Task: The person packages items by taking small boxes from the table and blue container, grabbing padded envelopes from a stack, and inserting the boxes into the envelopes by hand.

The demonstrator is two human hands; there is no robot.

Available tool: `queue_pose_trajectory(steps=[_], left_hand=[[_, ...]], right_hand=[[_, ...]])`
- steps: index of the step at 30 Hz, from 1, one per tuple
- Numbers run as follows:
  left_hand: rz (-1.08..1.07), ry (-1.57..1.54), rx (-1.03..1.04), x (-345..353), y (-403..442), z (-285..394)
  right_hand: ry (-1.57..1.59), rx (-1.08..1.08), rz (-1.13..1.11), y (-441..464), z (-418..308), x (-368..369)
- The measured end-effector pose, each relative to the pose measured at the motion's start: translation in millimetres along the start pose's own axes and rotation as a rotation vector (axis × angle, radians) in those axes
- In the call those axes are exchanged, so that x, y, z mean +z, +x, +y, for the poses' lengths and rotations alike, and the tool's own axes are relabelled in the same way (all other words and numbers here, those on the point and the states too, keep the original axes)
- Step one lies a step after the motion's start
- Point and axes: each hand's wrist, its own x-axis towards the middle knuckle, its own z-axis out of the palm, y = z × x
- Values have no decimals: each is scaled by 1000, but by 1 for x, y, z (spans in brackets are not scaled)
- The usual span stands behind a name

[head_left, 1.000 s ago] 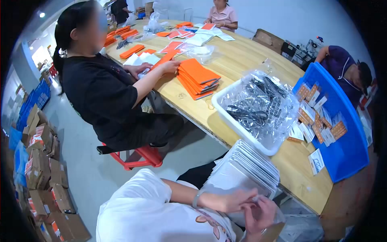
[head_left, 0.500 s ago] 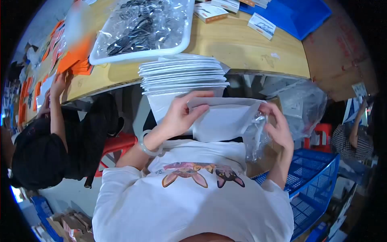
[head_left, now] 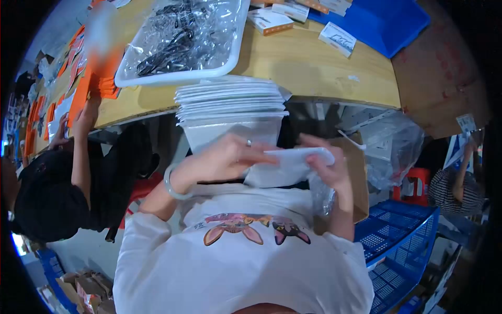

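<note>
My left hand (head_left: 230, 157), with a ring on a finger and a bracelet at the wrist, pinches the left end of a white envelope (head_left: 293, 159). The envelope's right end is gripped by my right hand (head_left: 329, 162), which is slightly blurred. Below that hand hangs a clear plastic bag (head_left: 321, 194), and I cannot make out whether the fingers touch it. Just beyond my hands a tall stack of white envelopes (head_left: 230, 107) leans by the table edge.
On the wooden table (head_left: 314, 68) are a white tray (head_left: 178, 77) of bagged black cables, small boxes (head_left: 269, 21) and a blue bin (head_left: 381, 26). A co-worker (head_left: 52, 193) handles orange sleeves at left. A cardboard box (head_left: 358, 183) and blue basket (head_left: 402, 230) stand at right.
The envelope's broad, raised opening has lowered and now looks narrower, folded toward me. My left hand has moved slightly down. My right hand has moved left, and the cardboard box shows more.
</note>
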Motion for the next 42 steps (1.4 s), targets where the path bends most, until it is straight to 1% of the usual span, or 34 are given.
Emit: queue_pose_trajectory(steps=[2,3,4,5,7,9,10,12,13,14,15,16,17,19,20,22,24,25,26,29,30,32,34,35,37,39,40,42], left_hand=[[139,-75,50,12,6,12],[222,-85,76,13,8,23],[303,-99,97,11,10,31],[310,-98,110,7,6,27],[299,262,263,-10,-16,13],[361,700,182,-19,-34,14],[365,708,188,-21,-39,13],[497,1022,-82,-24,-43,8],[504,1039,-72,-24,-44,6],[485,1051,-119,-22,-45,3],[464,1061,-165,-20,-46,1],[443,1068,-212,-18,-45,-1],[424,1073,-258,-19,-43,-2],[446,1055,-203,-19,-37,-3],[466,1028,-160,-18,-34,-3],[516,984,-99,-17,-32,-2],[532,975,-108,-16,-34,-4],[548,984,-137,-17,-35,-5],[559,964,-108,-18,-34,-7],[528,965,-59,-17,-32,-15],[505,930,-81,-15,-31,-14],[406,1020,-55,-15,-26,-10],[371,971,-51,-5,-25,-7],[351,935,-34,-1,-23,-7],[327,881,10,2,-15,-4],[290,374,-263,14,-7,9],[292,383,-244,16,-11,10],[363,887,157,17,-21,6]], right_hand=[[-201,126,-261,-6,10,-26],[-149,-27,-53,-12,11,-33],[-116,-79,193,-25,48,-65],[-127,-89,191,-21,37,-84],[595,-648,-217,-11,-16,-108],[1328,-1165,-666,-5,-58,-131],[1276,-1278,-989,6,-64,-147],[1272,-1118,-1124,46,-70,-134],[1056,-978,-681,73,-66,-125],[693,-722,-307,100,-60,-116],[444,-431,-137,126,-56,-107],[-165,-374,66,171,-46,-87],[-650,-353,220,200,-17,-80],[-1154,-20,22,246,27,-87],[-1247,-432,178,256,97,-98],[-1177,-257,104,223,56,-70],[-1230,-340,19,177,40,-45],[-1197,-351,-40,149,28,-30],[-1139,-454,-65,125,17,-21],[-1147,-691,-12,98,30,-40],[-1147,-647,-34,87,25,-39],[-924,-587,287,84,-5,-32],[-391,-227,401,58,-31,-18],[-387,-226,394,46,-32,-5],[42,-288,310,26,-36,22],[-89,-278,-11,23,-42,34],[-96,-295,-2,25,-41,31],[-533,-453,-16,29,-40,18]])
